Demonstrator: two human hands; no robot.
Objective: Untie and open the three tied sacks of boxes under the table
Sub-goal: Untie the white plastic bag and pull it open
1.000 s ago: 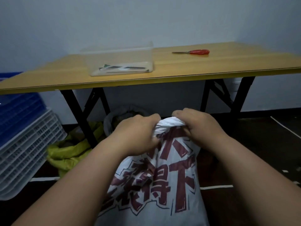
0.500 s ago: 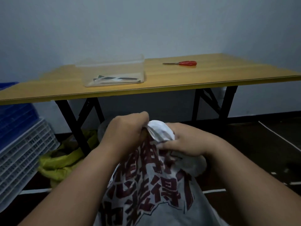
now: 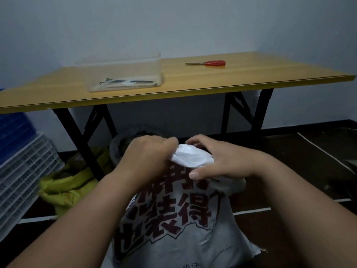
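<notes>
A white sack (image 3: pixel 179 227) with dark red printed characters stands on the floor in front of me, its top bunched into a white knot (image 3: pixel 191 156). My left hand (image 3: pixel 146 159) grips the knot from the left, fingers curled over it. My right hand (image 3: pixel 218 161) holds the knot from the right, thumb beneath it. Behind, under the yellow table (image 3: pixel 193 89), a grey sack (image 3: pixel 119 144) stands with its mouth showing, mostly hidden by my left hand. A yellow-green sack (image 3: pixel 65 182) lies by the left table leg.
On the table sit a clear plastic box (image 3: pixel 123 74) with dark items inside and red-handled scissors (image 3: pixel 210 63). Black folding table legs (image 3: pixel 81 140) stand left and right. Stacked white and blue crates (image 3: pixel 21 171) fill the left edge. White tape lines cross the dark floor.
My view has tilted up, showing more of the tabletop. Both hands have kept working the white sack's knot; the right hand has shifted to cup it from the right with the thumb underneath.
</notes>
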